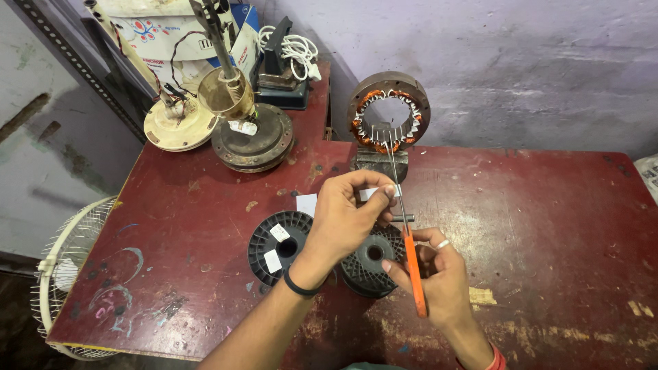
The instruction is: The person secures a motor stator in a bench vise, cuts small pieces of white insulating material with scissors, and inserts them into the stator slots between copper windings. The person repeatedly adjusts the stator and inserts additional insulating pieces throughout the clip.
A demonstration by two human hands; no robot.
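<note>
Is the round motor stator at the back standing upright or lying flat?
Upright: the stator stands on edge on a metal block, its open centre facing the camera.

In my right hand I hold scissors with matt orange plastic handles and thin, dull steel blades; my left hand pinches a small strip of smooth white paper. Beneath lies a worn, scratched table of chipped red paint over wood. Two black ribbed plastic spools sit matt. The stator ring is rusty rough metal with glossy copper wire.
</note>
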